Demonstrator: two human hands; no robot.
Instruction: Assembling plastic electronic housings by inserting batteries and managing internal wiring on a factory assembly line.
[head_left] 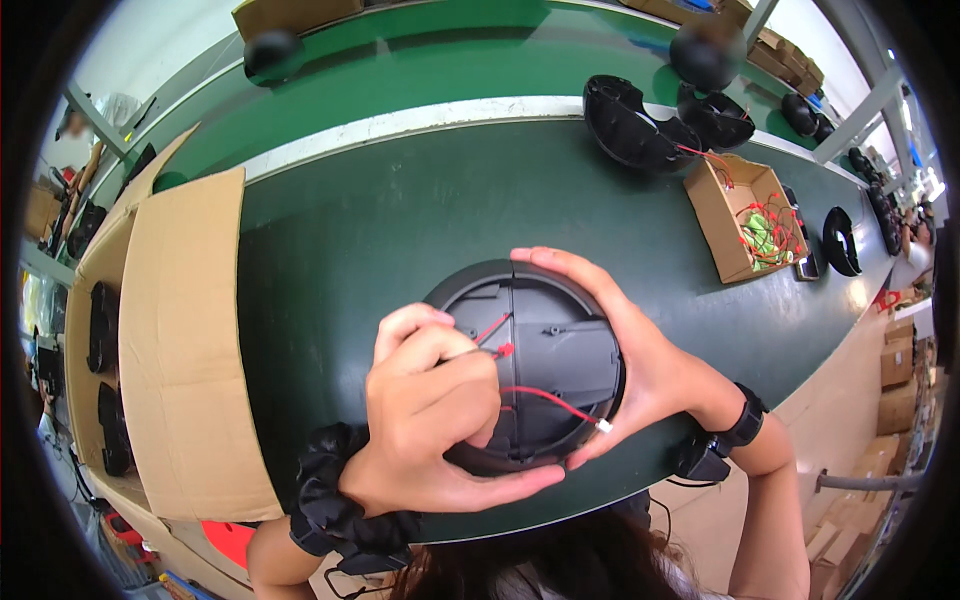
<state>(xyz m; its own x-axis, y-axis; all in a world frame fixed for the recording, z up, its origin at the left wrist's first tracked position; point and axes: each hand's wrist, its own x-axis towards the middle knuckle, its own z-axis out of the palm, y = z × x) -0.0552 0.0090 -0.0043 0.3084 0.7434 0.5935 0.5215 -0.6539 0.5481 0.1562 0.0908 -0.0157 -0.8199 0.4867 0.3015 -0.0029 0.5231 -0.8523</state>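
Centre of frame: a round grey plastic housing [545, 350], open side up, rests on the dark green surface [400, 220]. The right hand [640, 350] curls closed around its rim, apparently to steady it. The left hand [430, 410] is closed, pinching a thin red wire [493, 327] inside the ribbed, matt shell. A second red wire [548, 397] ends in a white connector. Upper right: glossy black half-shells [630, 125] and a cardboard box [740, 215] of wired parts.

Round housing [545, 360] on table [380, 220]; carton [185, 340] left, parts box [740, 215] right.
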